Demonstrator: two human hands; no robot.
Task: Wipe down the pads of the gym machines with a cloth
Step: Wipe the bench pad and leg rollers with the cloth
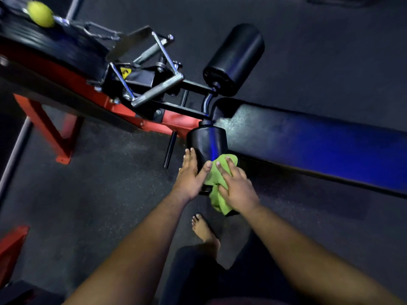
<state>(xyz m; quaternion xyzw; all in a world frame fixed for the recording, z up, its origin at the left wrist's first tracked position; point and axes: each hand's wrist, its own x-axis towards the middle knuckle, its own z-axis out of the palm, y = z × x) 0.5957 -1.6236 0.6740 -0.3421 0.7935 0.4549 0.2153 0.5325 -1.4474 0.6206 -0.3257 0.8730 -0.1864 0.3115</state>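
Observation:
A black roller pad (207, 143) sticks out toward me from the end of a long black bench pad (308, 137). A green cloth (217, 183) is draped over the roller's near end. My right hand (236, 187) lies on the cloth with fingers spread and straight, pressing it against the roller. My left hand (191, 175) holds the roller's left side, fingers along it and thumb across the top. A second black roller pad (236, 60) stands on the far side of the bench.
A red and black machine frame (66, 89) with a chrome handle (158, 91) and black weight plates (44, 47) fills the upper left. A yellow-green ball (40, 13) sits on the plates. A black peg (170, 149) juts out beside the roller. My bare foot (204, 232) stands on the dark rubber floor.

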